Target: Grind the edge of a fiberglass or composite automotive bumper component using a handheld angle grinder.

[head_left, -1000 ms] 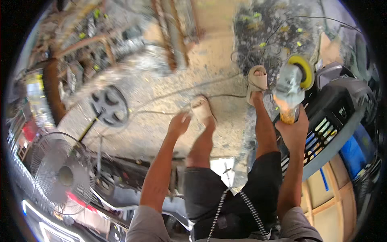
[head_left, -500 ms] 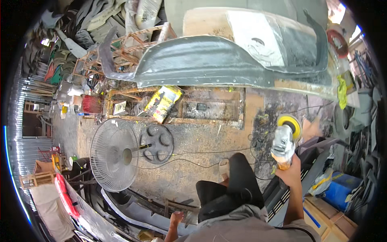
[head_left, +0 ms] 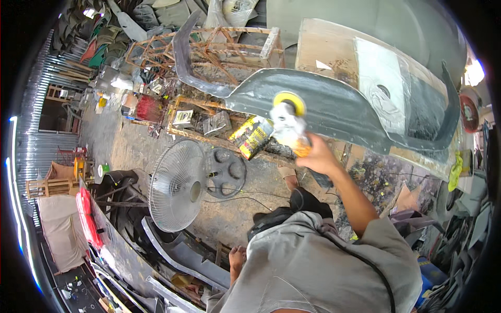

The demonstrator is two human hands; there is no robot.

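Observation:
My right hand point(head_left: 318, 155) is closed round the handle of a disc sander point(head_left: 288, 125) with a pale, wrapped-looking body, an orange rear part and a round yellow pad point(head_left: 290, 103). The pad overlaps the lower middle of a long grey bumper point(head_left: 302, 91); whether it touches the surface cannot be made out. Motion smears the tool a little. Low beside my body, my left hand point(head_left: 237, 257) has its fingers curled in, with nothing visible in it. Near it lies a grey curved car part point(head_left: 195, 261).
A wire-caged fan point(head_left: 177, 185) stands left of me on a round base point(head_left: 227, 175). Cables cross the floor. A yellow-and-black package point(head_left: 251, 136) rests on a rusty frame point(head_left: 209, 138) below the bumper. A plastic-covered board point(head_left: 329, 44) lies behind it; car parts crowd both sides.
My right hand has carried the sander from the right, over the floor, up and left to the bumper. My body and view have shifted; the left hand stays low.

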